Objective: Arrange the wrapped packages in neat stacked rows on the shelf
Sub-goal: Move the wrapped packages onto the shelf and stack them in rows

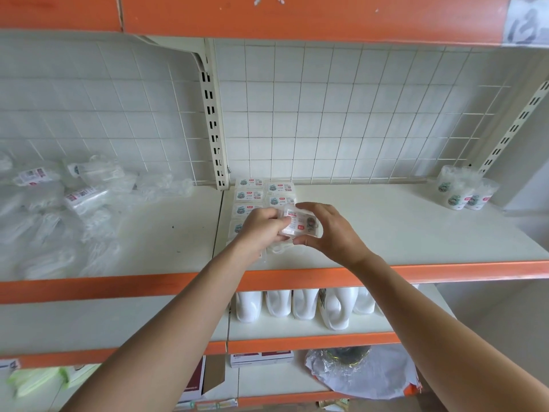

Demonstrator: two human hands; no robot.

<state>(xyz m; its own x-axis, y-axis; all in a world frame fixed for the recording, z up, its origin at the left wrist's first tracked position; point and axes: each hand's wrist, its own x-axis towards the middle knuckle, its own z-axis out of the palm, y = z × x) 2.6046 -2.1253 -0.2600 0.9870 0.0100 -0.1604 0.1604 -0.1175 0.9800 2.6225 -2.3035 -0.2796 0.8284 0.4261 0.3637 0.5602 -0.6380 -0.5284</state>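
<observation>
**Q:** What are the two hands doing at the shelf (401, 227)?

**A:** Both grip one wrapped package (300, 223) between them. The left hand (263, 228) curls its fingers round the package's left end. The right hand (332, 233) brackets the other end, forefinger on top and thumb beneath.

**Q:** And the rest of the stock?

**A:** The stacked rows of packages (252, 195) lie directly under and just beyond both hands, labels up, in two columns side by side that run back to the wire grid (356, 114). A loose pile of clear bags (77, 203) sprawls well to the left of the left hand. Plastic cups (463, 193) stand far to the right of the right hand. White bottles (303, 304) line the level below the wrists.
</observation>
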